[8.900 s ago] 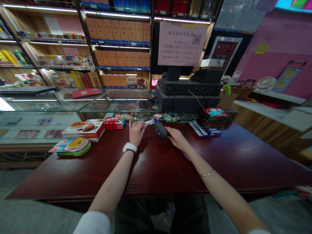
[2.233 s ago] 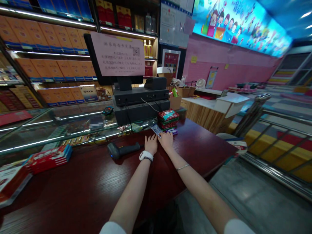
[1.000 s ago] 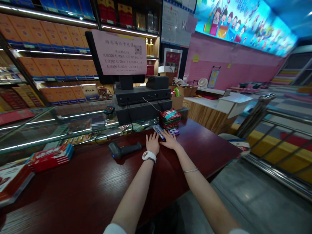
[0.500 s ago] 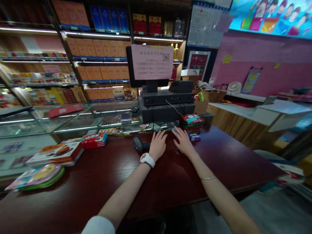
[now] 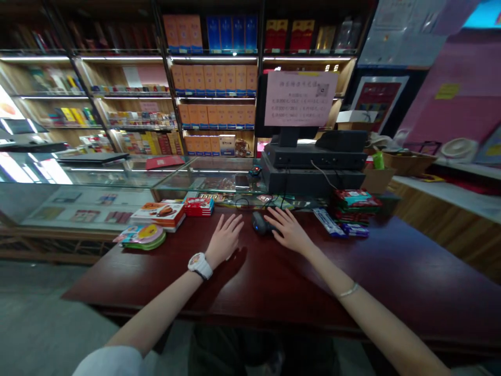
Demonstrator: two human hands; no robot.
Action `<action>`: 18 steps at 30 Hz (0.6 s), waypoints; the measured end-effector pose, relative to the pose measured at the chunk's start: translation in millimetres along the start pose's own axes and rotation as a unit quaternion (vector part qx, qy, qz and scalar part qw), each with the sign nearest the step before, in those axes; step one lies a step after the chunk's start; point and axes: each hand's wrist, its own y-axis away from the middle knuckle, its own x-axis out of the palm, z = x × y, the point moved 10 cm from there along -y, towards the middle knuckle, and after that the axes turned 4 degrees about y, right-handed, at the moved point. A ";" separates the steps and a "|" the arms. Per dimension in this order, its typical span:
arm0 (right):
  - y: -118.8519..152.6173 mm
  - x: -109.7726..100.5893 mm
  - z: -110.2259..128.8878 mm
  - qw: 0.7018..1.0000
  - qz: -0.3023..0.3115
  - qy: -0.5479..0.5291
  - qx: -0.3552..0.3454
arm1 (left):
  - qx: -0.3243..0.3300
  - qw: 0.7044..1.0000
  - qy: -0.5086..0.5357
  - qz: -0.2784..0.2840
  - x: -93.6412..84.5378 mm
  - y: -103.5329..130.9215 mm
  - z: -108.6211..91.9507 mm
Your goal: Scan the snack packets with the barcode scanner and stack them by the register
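Observation:
My left hand (image 5: 226, 239) is over the dark red wooden desk (image 5: 188, 282), fingers stretched out and holding nothing; a white watch sits on that wrist. Just right of it lies a black barcode scanner (image 5: 259, 224) with a small blue light. My right hand (image 5: 288, 231), also open, has its fingertips at the scanner's right part and partly covers it. Whether they touch, I cannot tell. Right of that hand are a blue-and-white packet (image 5: 327, 222), a purple packet (image 5: 355, 230) and a stack of red and green packets (image 5: 356, 201).
At the desk's left are red-white boxes (image 5: 199, 206), a larger flat box (image 5: 158, 213) and round colourful packs (image 5: 144, 237). A black cash register (image 5: 313, 156) with a paper sign (image 5: 300, 99) stands behind. A glass counter (image 5: 113, 196) runs along the back left.
The view has turned left, so the desk's left end shows. My left hand has moved left, away from the scanner. My right hand has moved left to the scanner, uncovering the blue-and-white packet.

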 end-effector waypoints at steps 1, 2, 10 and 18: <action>-8.2 1.5 13.4 1.000 0.001 -0.006 -0.017 | 0.002 1.000 -0.009 -0.001 -1.4 9.4 6.2; -16.1 3.8 26.5 0.999 0.001 -0.012 -0.034 | 0.002 1.000 -0.018 -0.003 -3.3 18.7 12.5; -75.3 32.6 110.8 0.990 0.014 -0.083 -0.111 | -0.064 0.994 -0.088 -0.019 -27.0 76.7 63.4; -126.7 55.8 177.6 0.978 0.000 -0.144 -0.150 | -0.143 0.980 -0.135 -0.005 -42.5 124.6 109.7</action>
